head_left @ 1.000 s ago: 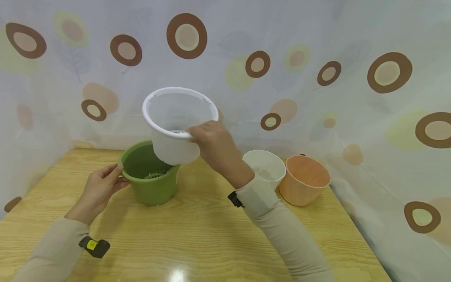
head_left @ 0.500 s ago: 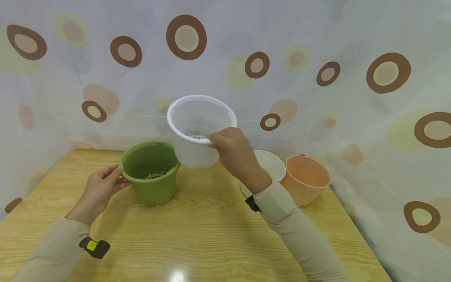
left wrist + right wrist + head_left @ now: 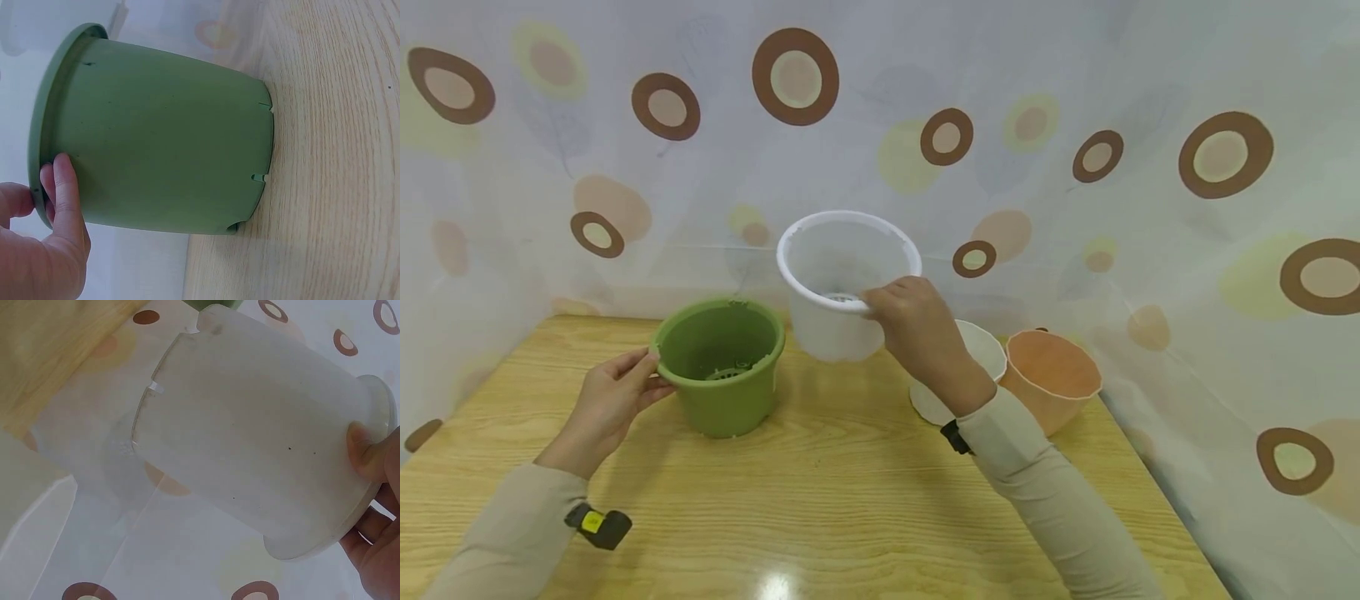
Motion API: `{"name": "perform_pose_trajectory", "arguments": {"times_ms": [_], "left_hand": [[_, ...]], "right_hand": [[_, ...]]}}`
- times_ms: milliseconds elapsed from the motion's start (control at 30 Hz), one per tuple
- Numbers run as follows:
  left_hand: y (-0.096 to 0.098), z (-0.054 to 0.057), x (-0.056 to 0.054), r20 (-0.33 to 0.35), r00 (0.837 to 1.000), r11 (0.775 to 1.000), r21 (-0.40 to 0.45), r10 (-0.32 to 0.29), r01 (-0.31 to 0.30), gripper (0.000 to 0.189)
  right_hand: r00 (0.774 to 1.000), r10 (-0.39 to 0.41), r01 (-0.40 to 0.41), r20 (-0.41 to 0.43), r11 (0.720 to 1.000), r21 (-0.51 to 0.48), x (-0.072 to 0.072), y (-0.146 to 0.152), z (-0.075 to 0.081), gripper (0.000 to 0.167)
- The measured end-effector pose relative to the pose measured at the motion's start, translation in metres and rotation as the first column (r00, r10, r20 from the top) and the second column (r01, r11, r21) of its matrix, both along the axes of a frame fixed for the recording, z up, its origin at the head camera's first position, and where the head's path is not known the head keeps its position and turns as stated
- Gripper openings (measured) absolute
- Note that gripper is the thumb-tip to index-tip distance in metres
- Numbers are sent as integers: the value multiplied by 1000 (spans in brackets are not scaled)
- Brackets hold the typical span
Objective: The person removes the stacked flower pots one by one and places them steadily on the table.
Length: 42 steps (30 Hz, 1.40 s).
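A green plastic flowerpot [image 3: 730, 408] stands upright on the left part of the table. My left hand [image 3: 610, 404] pinches its rim from the left; in the left wrist view the thumb lies outside the rim and the fingers touch the outer wall of the green flowerpot [image 3: 162, 137]. Held in the air right of it is a white plastic flowerpot [image 3: 831, 329], slightly tilted, with slots in its bottom. My right hand [image 3: 921, 333] grips the near right of its rim. In the right wrist view, the thumb presses the wall of the white flowerpot [image 3: 250, 425].
Behind my right hand, a cream-white pot [image 3: 928, 404] with a wavy rim stands on the wooden table [image 3: 820, 500]. Right beside it is an orange pot [image 3: 1037, 392]. A patterned sheet [image 3: 850, 83] hangs behind the table and at both sides.
My right hand has carried the white flowerpot rightward and slightly down, from over the green flowerpot's edge to beside it. The left hand and green flowerpot have stayed in place.
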<state>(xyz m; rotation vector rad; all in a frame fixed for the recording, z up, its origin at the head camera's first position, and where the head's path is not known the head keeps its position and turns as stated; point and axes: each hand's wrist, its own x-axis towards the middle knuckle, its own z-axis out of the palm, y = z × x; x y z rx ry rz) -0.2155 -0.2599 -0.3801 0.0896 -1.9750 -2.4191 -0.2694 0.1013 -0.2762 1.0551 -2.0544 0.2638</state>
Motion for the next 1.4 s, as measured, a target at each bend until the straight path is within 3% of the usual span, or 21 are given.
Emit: {"name": "perform_pose_trajectory", "arguments": {"times_ms": [400, 833, 1100, 1400], "left_hand": [[-2, 0, 2, -7, 1000, 1000, -9, -6, 6, 78], [-3, 1, 1, -10, 1000, 1000, -9, -1, 1, 75], [-2, 1, 0, -13, 1000, 1000, 9, -2, 2, 71], [-2, 0, 0, -1, 1000, 1000, 3, 3, -3, 68]], "right_hand": [[999, 1, -1, 42, 1000, -6, -2, 4, -21, 18], [995, -47, 47, 88, 999, -1, -4, 1, -51, 17], [984, -76, 75, 163, 997, 9, -2, 0, -64, 16], [980, -90, 89, 177, 996, 14, -2, 0, -81, 13]]}}
